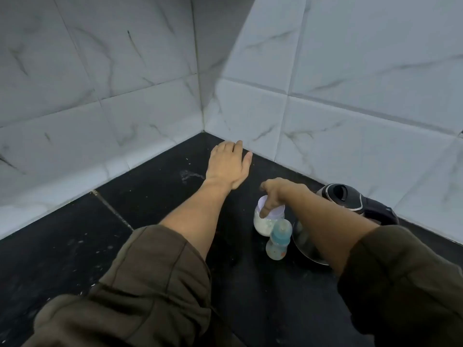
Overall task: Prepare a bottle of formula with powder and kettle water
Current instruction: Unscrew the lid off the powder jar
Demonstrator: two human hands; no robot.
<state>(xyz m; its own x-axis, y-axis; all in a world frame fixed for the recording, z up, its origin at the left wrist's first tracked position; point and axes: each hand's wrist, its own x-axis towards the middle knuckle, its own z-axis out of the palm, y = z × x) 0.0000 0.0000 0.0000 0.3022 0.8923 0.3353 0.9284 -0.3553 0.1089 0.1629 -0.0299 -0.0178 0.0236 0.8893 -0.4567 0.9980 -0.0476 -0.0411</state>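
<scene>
A clear jar of white formula powder (261,225) stands on the black counter (150,246). My right hand (278,194) reaches down into its open mouth, fingers curled inside; what they hold is hidden. Just in front of the jar stands a small baby bottle (278,242) with a blue collar and teat. A glass kettle with a black lid (340,196) sits behind my right forearm, partly covered by it. My left hand (229,165) lies flat on the counter near the wall corner, fingers spread and holding nothing.
White marble-pattern tiled walls (325,108) meet in a corner right behind the hands. A small smear of spilled powder (188,175) marks the counter left of my left wrist. Dark olive sleeves cover both upper forearms.
</scene>
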